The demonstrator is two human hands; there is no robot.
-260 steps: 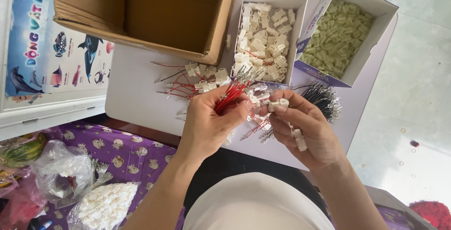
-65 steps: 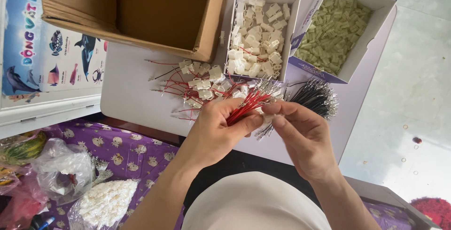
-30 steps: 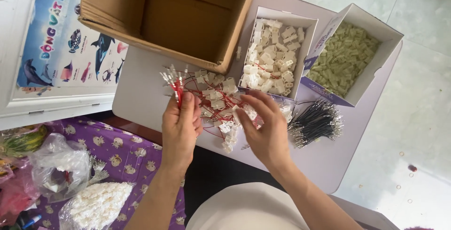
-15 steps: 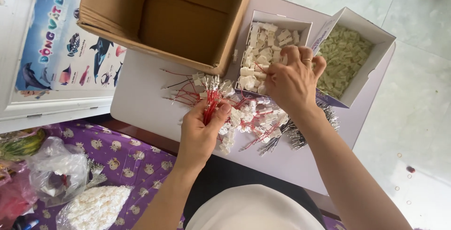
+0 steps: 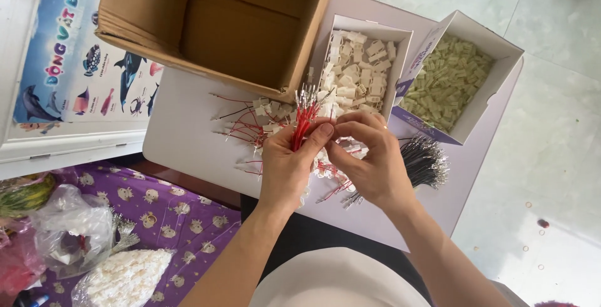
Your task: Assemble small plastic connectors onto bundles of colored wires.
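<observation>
My left hand (image 5: 289, 168) grips a bundle of red wires (image 5: 304, 114) with metal tips pointing up, over a white table (image 5: 181, 133). My right hand (image 5: 369, 156) is right beside it, fingers pinched close to the bundle; what they pinch is hidden. Under both hands lies a pile of red wires fitted with white connectors (image 5: 256, 122). A bundle of black wires (image 5: 426, 160) lies just right of my right hand.
A brown cardboard box (image 5: 219, 25) lies open at the back. Two small open boxes stand behind the hands: one of white connectors (image 5: 360, 69), one of pale yellowish connectors (image 5: 454, 81). Plastic bags (image 5: 75, 232) and a bag of white parts (image 5: 125, 279) lie on a purple cloth, lower left.
My right hand has come back from the white connector box to the red wire bundle. My left hand has kept the bundle and risen slightly.
</observation>
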